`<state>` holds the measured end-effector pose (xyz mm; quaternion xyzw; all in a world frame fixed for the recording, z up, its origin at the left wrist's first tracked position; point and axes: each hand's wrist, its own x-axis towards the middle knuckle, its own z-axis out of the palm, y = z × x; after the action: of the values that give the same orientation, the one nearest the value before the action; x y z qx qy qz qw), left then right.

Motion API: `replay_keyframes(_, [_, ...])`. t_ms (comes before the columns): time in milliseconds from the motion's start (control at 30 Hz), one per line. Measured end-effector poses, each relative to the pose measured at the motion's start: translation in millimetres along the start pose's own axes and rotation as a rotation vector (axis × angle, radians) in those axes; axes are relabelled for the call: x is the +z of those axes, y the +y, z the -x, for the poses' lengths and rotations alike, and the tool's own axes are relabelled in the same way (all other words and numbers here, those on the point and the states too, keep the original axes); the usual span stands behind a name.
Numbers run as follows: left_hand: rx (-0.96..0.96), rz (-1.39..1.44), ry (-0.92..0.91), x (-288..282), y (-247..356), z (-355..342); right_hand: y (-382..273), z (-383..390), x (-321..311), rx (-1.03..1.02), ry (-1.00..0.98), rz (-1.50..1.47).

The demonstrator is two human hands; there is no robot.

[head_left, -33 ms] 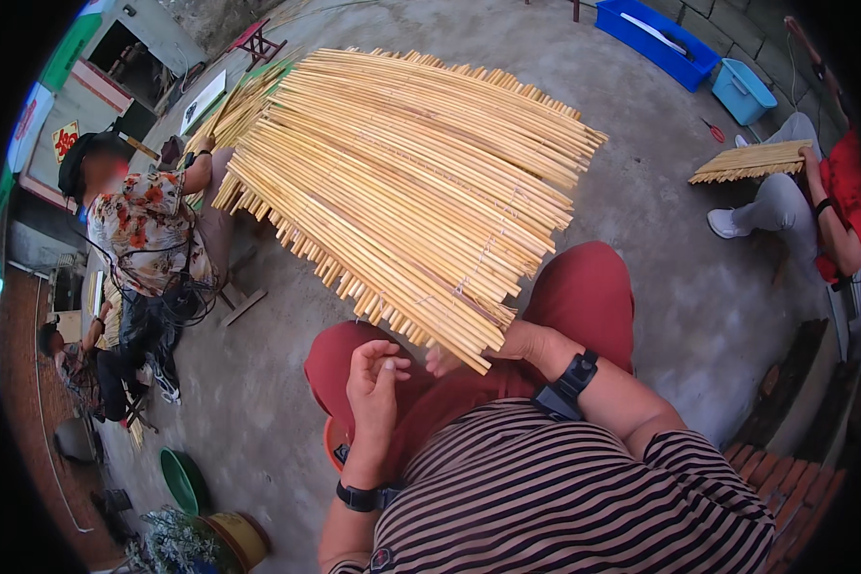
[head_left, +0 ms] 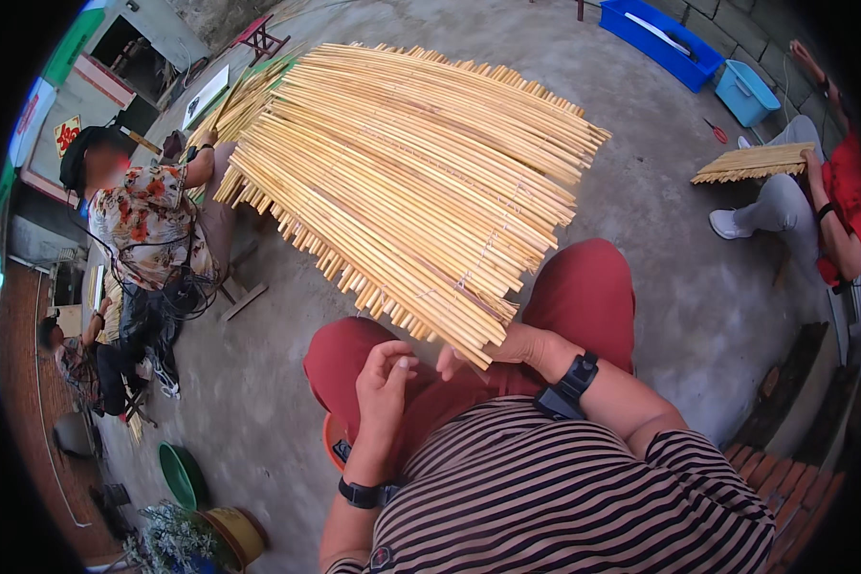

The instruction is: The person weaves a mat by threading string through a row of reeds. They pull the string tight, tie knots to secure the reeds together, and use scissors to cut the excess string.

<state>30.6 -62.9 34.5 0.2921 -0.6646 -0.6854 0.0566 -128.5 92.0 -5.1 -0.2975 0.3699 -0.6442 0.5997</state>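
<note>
A large mat of straw-coloured reeds [head_left: 402, 182], bound with thin thread, spreads out ahead of me, its near corner over my lap. My right hand [head_left: 515, 346] is at that corner, partly under the reeds; its fingertips poke out beneath the lowest stalks, and the rest of the grip is hidden. Just left of the corner, my left hand [head_left: 385, 375] is raised with fingers curled and the thumb near the index finger. Whatever it pinches, if anything, is too fine to see. A small gap separates it from my right fingertips.
At the left a person in a flowered shirt [head_left: 148, 220] sits by more reeds [head_left: 244, 96]; another person [head_left: 77, 359] sits behind. A person in red [head_left: 847, 191] at the right holds a smaller reed mat [head_left: 751, 163]. Blue tub [head_left: 660, 43], light-blue basket [head_left: 744, 94], red scissors [head_left: 716, 131], green basin [head_left: 182, 476].
My left hand has shifted slightly right, toward the mat's corner. My right fingertips show a little more clearly under the reeds. The mat stays nearly the same.
</note>
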Motion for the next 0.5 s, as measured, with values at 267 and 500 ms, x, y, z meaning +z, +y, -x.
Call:
replay_keyframes(267, [-0.043, 0.660, -0.368, 29, -4, -28, 22, 6, -2, -0.009, 0.335, -0.115])
replay_keyframes(500, [-0.056, 0.229, -0.180, 13, 12, 5, 31, 1, -8, -0.107, 0.535, -0.082])
